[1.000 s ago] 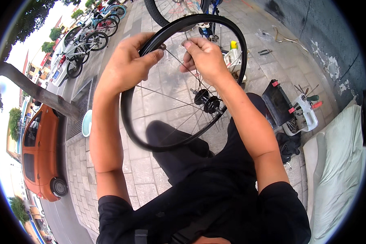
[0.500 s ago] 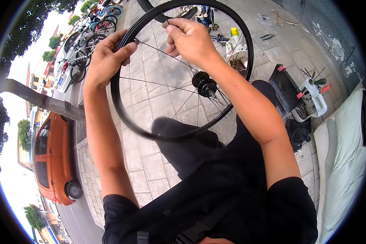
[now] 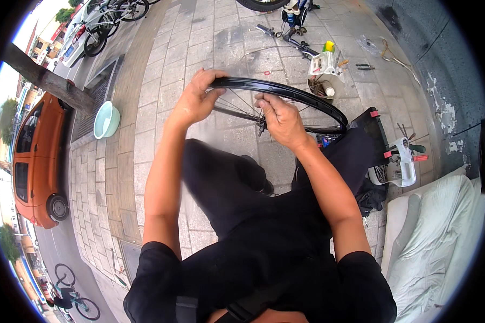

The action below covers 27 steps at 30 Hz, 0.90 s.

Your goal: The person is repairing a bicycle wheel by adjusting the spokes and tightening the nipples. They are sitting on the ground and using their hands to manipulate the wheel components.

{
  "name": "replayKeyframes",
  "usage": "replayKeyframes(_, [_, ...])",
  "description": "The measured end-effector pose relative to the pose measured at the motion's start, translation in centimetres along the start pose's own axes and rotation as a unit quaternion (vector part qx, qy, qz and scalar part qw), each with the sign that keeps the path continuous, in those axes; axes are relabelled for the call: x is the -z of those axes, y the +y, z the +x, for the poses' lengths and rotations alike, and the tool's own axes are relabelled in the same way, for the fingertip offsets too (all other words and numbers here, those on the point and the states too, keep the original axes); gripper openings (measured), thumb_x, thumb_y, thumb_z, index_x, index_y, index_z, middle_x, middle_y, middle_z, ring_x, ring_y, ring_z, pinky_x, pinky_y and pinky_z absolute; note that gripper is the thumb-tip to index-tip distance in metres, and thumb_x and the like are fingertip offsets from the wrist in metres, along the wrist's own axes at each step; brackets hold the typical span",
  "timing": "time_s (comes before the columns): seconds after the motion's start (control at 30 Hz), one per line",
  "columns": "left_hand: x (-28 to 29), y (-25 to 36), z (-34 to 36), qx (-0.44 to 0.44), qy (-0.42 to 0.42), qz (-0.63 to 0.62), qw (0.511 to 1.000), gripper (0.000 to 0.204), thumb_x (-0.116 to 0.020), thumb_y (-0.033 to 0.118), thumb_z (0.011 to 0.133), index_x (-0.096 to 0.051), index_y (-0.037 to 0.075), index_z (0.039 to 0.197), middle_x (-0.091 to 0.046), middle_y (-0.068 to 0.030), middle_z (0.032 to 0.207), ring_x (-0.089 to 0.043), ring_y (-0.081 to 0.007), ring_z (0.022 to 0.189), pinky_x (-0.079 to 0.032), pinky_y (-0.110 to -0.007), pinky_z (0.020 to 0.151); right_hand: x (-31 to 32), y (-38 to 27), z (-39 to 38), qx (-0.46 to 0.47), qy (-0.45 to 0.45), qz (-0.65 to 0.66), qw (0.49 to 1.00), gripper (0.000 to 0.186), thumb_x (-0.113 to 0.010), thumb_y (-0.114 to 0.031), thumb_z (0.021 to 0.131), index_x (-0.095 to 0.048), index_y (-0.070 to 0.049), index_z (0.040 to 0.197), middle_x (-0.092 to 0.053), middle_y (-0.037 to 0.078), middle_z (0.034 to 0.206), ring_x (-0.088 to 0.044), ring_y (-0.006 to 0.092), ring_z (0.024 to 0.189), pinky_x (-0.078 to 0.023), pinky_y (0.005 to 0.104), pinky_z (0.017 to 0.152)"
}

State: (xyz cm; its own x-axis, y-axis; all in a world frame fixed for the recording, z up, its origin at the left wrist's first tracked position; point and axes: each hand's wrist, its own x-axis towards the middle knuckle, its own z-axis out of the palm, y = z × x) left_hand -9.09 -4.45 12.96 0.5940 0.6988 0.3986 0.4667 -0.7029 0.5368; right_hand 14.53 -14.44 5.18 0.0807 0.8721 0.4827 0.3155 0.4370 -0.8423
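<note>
A black bicycle wheel [image 3: 310, 99] is held in front of me, tilted so that its rim shows nearly edge-on, above my knees. My left hand [image 3: 198, 98] is closed on the rim at its left end, fingers over the top and thumb below. My right hand [image 3: 283, 119] is inside the near side of the wheel, thumb and fingers pinched together just under the rim. What sits in that pinch is too small to make out; thin spokes run close by. The dark hub [image 3: 261, 125] hangs below, between both hands.
Ahead lie bicycle parts [image 3: 296, 43], a cut white container [image 3: 324, 65] with tools, and pliers [image 3: 365, 67]. To the right are a black toolbox [image 3: 373, 129], a white tool holder [image 3: 403, 167] and a cloth-covered cushion [image 3: 431, 231]. A pale green basin [image 3: 106, 120] stands left, near an orange car [image 3: 40, 156].
The wheel has come down and tipped from facing me to nearly edge-on. Both hands moved lower with it; my right hand went from the top of the rim to inside it. The view shifted.
</note>
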Motion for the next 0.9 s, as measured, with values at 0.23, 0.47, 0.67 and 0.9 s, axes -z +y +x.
replayKeyframes(0.23, [-4.9, -4.6, -3.9, 0.050, -0.053, -0.021, 0.997, 0.031, -0.072, 0.004, 0.094, -0.066, 0.012, 0.123, -0.071, -0.0035, 0.115, -0.065, -0.0269, 0.121, -0.020, -0.059, 0.128, -2.0, 4.3, -3.0, -0.025, -0.040, -0.050, 0.998, 0.018, -0.064, -0.011, 0.102, -0.073, -0.001, 0.115, -0.076, 0.019, 0.098, -0.075, 0.0360, 0.092, -0.058, 0.0401, 0.080])
replayKeyframes(0.47, [-6.2, -4.8, -4.3, 0.043, 0.014, 0.023, 0.999, 0.042, -0.072, -0.002, 0.087, -0.066, 0.013, 0.126, -0.064, -0.0061, 0.128, -0.057, -0.0289, 0.131, -0.018, -0.059, 0.128, -3.5, 3.9, -2.6, -0.009, -0.040, -0.078, 0.996, 0.017, -0.069, -0.008, 0.100, -0.075, 0.000, 0.113, -0.077, 0.018, 0.096, -0.076, 0.0308, 0.089, -0.058, 0.0370, 0.079])
replayKeyframes(0.67, [-12.9, 0.0, -9.7, 0.031, 0.213, 0.015, 0.976, 0.038, -0.069, -0.007, 0.079, -0.061, 0.005, 0.113, -0.062, -0.0163, 0.118, -0.058, -0.0362, 0.113, -0.045, -0.047, 0.098, -3.0, 3.0, -2.2, 0.017, -0.064, -0.111, 0.992, 0.016, -0.069, -0.003, 0.094, -0.074, 0.001, 0.109, -0.073, 0.021, 0.091, -0.071, 0.0394, 0.083, -0.056, 0.0433, 0.073])
replayKeyframes(0.9, [-17.0, 3.5, -9.7, 0.207, 0.175, -0.166, 0.948, 0.041, -0.071, -0.004, 0.089, -0.064, 0.000, 0.129, -0.071, -0.0183, 0.114, -0.072, -0.0315, 0.094, -0.058, -0.039, 0.081, -1.7, 2.4, -3.0, 0.012, -0.066, -0.141, 0.988, 0.016, -0.071, -0.008, 0.095, -0.077, 0.000, 0.107, -0.075, 0.019, 0.092, -0.074, 0.0358, 0.082, -0.059, 0.0420, 0.072])
